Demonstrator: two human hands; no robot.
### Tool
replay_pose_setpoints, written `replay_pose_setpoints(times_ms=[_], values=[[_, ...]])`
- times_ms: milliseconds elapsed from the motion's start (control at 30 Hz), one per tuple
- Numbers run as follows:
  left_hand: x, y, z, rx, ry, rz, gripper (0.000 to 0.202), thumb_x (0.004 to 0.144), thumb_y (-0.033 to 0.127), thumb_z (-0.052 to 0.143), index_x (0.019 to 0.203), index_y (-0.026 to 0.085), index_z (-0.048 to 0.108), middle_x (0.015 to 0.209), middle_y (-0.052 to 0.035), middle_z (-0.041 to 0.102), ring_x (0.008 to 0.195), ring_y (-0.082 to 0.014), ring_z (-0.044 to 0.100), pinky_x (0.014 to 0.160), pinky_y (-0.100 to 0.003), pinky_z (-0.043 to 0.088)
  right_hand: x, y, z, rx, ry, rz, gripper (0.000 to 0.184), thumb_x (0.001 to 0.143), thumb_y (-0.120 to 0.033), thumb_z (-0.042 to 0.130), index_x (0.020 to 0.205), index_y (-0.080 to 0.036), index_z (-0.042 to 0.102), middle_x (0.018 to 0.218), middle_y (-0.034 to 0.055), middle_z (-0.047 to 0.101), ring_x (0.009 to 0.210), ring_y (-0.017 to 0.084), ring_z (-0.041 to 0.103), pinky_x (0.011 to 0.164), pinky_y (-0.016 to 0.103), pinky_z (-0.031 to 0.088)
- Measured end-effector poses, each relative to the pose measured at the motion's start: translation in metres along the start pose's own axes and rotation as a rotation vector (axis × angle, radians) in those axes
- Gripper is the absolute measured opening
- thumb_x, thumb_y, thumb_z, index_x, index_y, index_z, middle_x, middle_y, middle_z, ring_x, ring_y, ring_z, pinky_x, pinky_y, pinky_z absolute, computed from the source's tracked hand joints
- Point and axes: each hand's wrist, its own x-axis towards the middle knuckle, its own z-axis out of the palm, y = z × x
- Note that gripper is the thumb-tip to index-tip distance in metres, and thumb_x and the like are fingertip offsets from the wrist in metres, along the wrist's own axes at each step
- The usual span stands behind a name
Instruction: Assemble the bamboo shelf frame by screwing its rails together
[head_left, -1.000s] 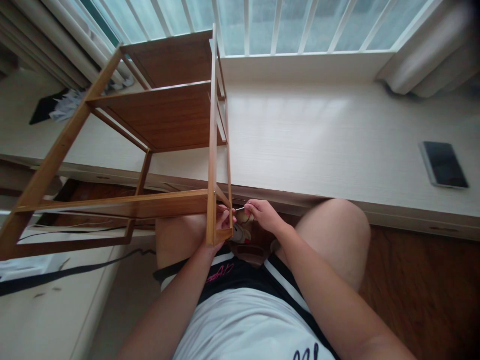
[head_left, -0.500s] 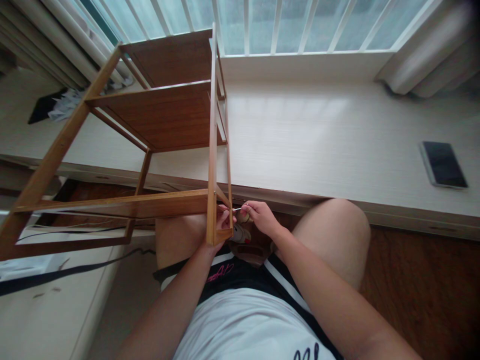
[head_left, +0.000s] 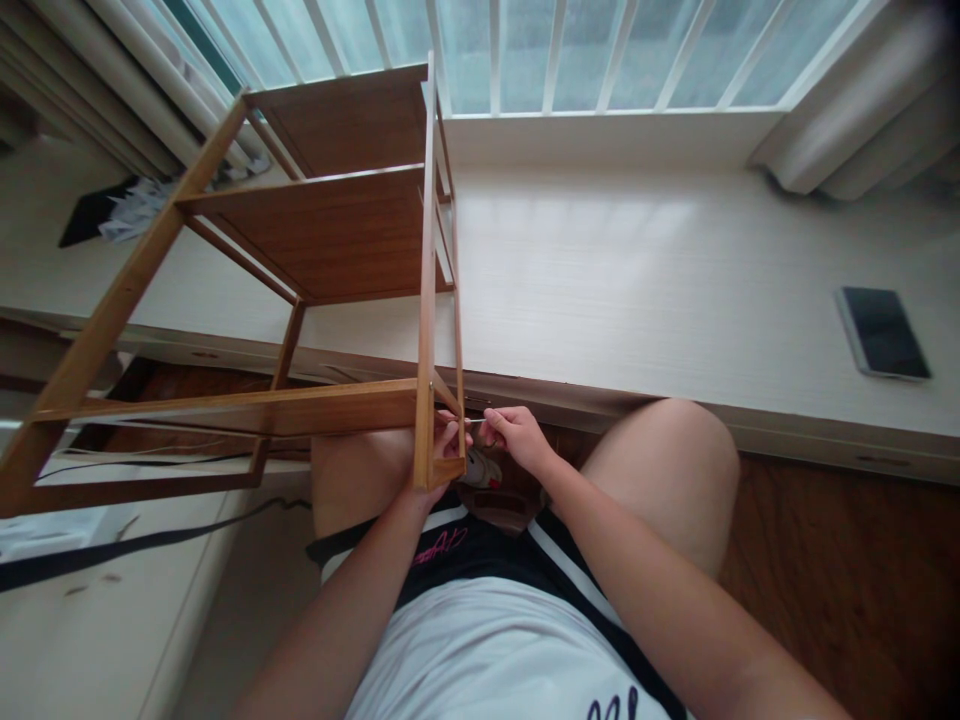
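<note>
So our right hand (head_left: 516, 436) has thumb and fingers pinched together on a thin rod (head_left: 476, 421), probably for fine control, aimed at the near end of the wooden rack (head_left: 322, 238) on our left. Our left hand (head_left: 448, 438) curls behind its post (head_left: 424, 420), likely steadying it; can't tell what those fingers grip. Pale ledge (head_left: 600, 270) beyond.

Person before me slanting left forearm (head_left: 352, 590) and right forearm (head_left: 637, 560) forward, hands nearly meeting. Left hand (head_left: 452, 441) bending its fingers, partly hidden; right hand (head_left: 517, 437) pinching thumb against curled fingers just beside it, wrist lying nearly straight.
</note>
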Motion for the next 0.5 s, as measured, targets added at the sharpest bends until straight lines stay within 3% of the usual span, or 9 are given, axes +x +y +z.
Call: replay_pose_setpoints(times_ms=[300, 500], values=[[0.0008, -0.0026, -0.0035, 0.003, -0.002, -0.003, 0.032, 0.072, 0.027, 0.081, 0.095, 0.022, 0.06, 0.086, 0.0002, 0.072, 0.064, -0.0114, 0.067, 0.057, -0.021, 0.052, 0.003, -0.0052, 0.003, 0.196, -0.053, 0.18, 0.052, 0.085, -0.055, 0.052, 0.052, -0.016, 0.059, 0.036, -0.0001, 0.05, 0.031, 0.008, 0.033, 0.038, 0.023, 0.022], [0.0012, -0.0033, -0.0043, -0.005, -0.006, 0.0, 0.03, 0.074, 0.026, 0.08, 0.096, 0.021, 0.06, 0.089, -0.0007, 0.072, 0.066, -0.0114, 0.068, 0.06, -0.021, 0.053, 0.0047, -0.0045, -0.0006, 0.294, -0.142, 0.314, 0.048, 0.083, -0.055, 0.054, 0.054, -0.016, 0.056, 0.038, 0.0006, 0.051, 0.031, 0.009, 0.038, 0.036, 0.022, 0.023]])
